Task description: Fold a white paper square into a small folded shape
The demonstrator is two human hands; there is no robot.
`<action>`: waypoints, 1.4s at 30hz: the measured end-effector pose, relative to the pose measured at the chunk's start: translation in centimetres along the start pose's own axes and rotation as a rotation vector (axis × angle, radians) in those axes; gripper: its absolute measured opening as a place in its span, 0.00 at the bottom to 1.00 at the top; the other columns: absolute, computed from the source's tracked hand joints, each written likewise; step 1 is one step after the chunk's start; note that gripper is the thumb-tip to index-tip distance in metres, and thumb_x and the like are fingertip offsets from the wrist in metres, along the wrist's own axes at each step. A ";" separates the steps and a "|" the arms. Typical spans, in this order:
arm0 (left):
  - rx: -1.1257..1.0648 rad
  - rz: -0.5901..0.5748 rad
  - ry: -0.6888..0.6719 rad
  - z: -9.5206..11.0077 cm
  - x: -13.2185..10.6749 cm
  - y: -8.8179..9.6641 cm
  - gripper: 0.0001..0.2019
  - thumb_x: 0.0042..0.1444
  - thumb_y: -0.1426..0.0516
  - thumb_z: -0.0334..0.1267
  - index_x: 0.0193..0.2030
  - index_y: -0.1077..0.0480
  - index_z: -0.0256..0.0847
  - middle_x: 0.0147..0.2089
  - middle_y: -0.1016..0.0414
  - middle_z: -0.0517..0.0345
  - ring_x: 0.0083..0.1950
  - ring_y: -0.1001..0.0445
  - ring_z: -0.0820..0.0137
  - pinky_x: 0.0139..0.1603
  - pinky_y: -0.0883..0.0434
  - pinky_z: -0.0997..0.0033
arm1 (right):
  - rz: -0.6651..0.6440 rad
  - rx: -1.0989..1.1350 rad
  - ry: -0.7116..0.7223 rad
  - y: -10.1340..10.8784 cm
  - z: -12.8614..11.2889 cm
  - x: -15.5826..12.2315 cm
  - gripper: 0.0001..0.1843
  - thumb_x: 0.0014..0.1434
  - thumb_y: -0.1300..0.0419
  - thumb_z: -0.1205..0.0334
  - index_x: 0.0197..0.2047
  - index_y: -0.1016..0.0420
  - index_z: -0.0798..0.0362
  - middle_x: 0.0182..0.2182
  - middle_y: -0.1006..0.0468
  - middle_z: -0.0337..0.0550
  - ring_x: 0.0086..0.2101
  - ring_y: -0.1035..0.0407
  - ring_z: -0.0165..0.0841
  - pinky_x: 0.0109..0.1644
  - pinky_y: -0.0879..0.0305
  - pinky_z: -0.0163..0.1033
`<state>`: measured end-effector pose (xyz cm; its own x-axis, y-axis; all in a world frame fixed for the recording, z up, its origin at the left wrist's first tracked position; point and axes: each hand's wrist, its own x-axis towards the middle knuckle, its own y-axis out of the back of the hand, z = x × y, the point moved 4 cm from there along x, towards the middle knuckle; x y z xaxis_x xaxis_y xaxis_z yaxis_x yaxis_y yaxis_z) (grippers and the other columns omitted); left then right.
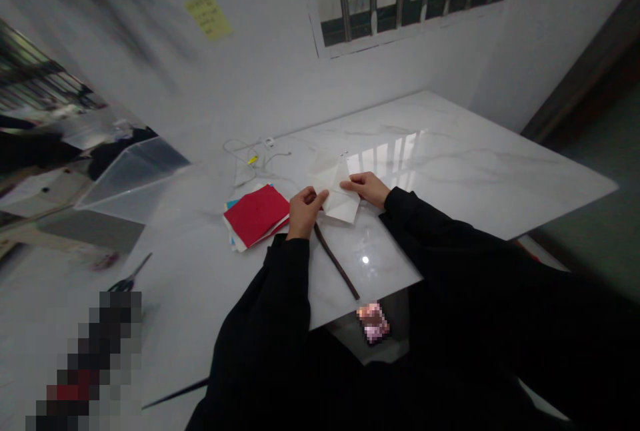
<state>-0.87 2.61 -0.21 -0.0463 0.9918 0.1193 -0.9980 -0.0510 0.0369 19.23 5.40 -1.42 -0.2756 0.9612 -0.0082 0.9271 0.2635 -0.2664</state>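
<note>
I see the left grip [305,212] and the right grip [367,189] nearly closed, each pinching the folded white paper [341,196] above the counter [475,171]; red paper sheets [256,215] lie just beside.

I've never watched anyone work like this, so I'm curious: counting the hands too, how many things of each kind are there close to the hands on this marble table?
Hands: 2 (left hand, right hand)
Folded white paper: 1
Stack of coloured paper: 1
White cable: 1
Brown strip: 1
Total: 6
</note>
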 end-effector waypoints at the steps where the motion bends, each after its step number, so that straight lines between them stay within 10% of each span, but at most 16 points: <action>1: -0.001 -0.006 0.002 0.0 0.0 0.0 0.24 0.45 0.26 0.54 0.43 0.19 0.40 0.39 0.15 0.51 0.37 0.19 0.62 0.38 0.23 0.64 | -0.017 -0.008 0.009 -0.1 -0.1 -0.1 0.24 0.42 0.18 0.45 0.32 0.17 0.54 0.29 0.17 0.44 0.29 0.27 0.34 0.33 0.29 0.39; 18: 0.016 -0.118 0.016 1.4 -1.0 -1.1 0.30 0.45 0.25 0.52 0.51 0.20 0.36 0.43 0.14 0.46 0.40 0.19 0.59 0.40 0.25 0.62 | -0.028 -0.087 -0.052 -0.3 -0.7 -0.5 0.19 0.44 0.17 0.54 0.32 0.15 0.57 0.31 0.14 0.47 0.29 0.24 0.34 0.34 0.28 0.37; 24: 0.084 -0.025 -0.076 2.6 -0.9 -0.8 0.28 0.54 0.30 0.50 0.60 0.24 0.42 0.29 0.22 0.60 0.27 0.27 0.69 0.33 0.29 0.69 | 0.059 -0.010 -0.010 0.1 -0.8 -0.2 0.17 0.48 0.19 0.54 0.33 0.15 0.58 0.32 0.14 0.47 0.29 0.24 0.33 0.34 0.28 0.37; 30: 0.279 -0.042 -0.281 4.2 -2.0 -1.1 0.31 0.57 0.34 0.36 0.68 0.26 0.52 0.51 0.19 0.55 0.34 0.25 0.73 0.37 0.25 0.72 | 0.223 0.148 0.007 1.4 -0.3 0.6 0.17 0.50 0.22 0.54 0.35 0.17 0.58 0.32 0.15 0.47 0.31 0.23 0.34 0.37 0.25 0.38; 34: 0.347 -0.150 -0.363 4.5 -2.4 -2.0 0.27 0.52 0.31 0.37 0.61 0.20 0.50 0.58 0.24 0.52 0.40 0.23 0.72 0.38 0.23 0.73 | 0.212 0.121 0.015 1.3 -0.2 0.7 0.17 0.51 0.22 0.54 0.36 0.17 0.57 0.33 0.15 0.47 0.32 0.23 0.35 0.37 0.26 0.38; 42: 0.370 -0.013 -0.394 4.0 -2.2 -2.0 0.12 0.57 0.31 0.49 0.35 0.18 0.42 0.51 0.23 0.51 0.42 0.23 0.68 0.40 0.22 0.70 | 0.176 -0.037 0.051 0.5 -0.8 -0.2 0.23 0.49 0.22 0.43 0.34 0.18 0.55 0.28 0.19 0.42 0.27 0.30 0.31 0.30 0.36 0.35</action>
<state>1.41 0.02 3.46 0.0563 0.8770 0.4773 -0.9136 -0.1476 0.3790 20.00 5.40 -0.75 -0.0958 0.9954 -0.0029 0.9688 0.0926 -0.2298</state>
